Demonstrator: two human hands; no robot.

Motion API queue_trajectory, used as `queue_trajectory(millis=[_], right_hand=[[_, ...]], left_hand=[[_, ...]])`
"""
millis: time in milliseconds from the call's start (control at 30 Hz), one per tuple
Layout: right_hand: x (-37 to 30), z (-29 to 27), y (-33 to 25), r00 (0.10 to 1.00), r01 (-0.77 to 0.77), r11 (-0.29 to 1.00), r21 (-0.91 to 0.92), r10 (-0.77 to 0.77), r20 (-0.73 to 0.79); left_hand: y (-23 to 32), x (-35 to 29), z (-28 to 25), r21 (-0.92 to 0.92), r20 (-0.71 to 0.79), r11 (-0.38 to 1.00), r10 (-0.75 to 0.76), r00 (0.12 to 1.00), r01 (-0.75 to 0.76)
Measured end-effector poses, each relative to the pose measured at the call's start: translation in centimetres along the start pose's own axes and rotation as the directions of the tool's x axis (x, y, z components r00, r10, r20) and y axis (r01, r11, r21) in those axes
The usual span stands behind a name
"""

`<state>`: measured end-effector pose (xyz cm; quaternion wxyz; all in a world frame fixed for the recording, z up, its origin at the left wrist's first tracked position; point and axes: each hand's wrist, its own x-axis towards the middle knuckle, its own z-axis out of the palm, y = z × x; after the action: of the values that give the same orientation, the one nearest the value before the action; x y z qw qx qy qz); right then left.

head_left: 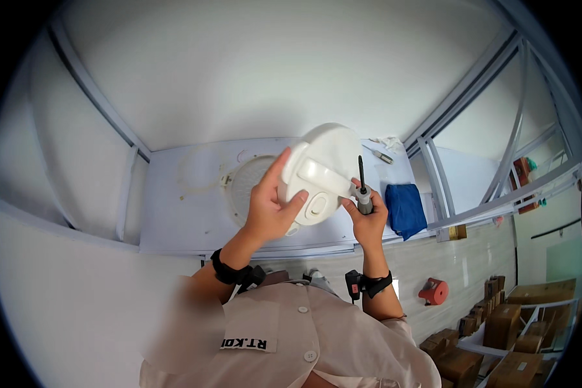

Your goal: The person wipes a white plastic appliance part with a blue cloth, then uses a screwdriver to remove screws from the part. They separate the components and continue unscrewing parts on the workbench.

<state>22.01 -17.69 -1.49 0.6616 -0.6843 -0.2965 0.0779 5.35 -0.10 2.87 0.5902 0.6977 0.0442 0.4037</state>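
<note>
A round white plastic lid [333, 145] is held up, tilted, above the table. It carries a raised bar-shaped handle and an oval button. My left hand [268, 205] grips its left rim, with the thumb across the front face near the button. In my right hand [370, 223] is a screwdriver [364, 200] with a grey handle, its dark shaft pointing upward. Fingers of that hand also touch the lid's right edge. Behind my left hand, a round pale ring-shaped part [239, 184] with a patterned centre lies on the table, partly hidden.
The white table [174, 226] has a thin pale ring [204, 167] at left. At right are a folded blue cloth [405, 210], another grey-handled tool [383, 156] and crumpled clear plastic [389, 142]. A metal frame borders the table; a red stool [435, 292] and cardboard boxes [501, 324] stand beyond.
</note>
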Motion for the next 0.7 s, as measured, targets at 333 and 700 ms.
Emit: queue_trajectory(millis=[333,700], right_hand=[[2.3,-11.0,4.2,0.998,-0.004,0.969,0.249,0.017,-0.054],[3.7,-15.8,7.8,0.887,-0.45,0.841,0.3,0.459,0.045]], left_hand=[[-1.1,1.6,8.9,0.452,0.422,0.759,0.281,0.862,-0.469],[-8.8,-2.2,14.6,0.657,0.409,0.57,0.281,0.868,-0.494]])
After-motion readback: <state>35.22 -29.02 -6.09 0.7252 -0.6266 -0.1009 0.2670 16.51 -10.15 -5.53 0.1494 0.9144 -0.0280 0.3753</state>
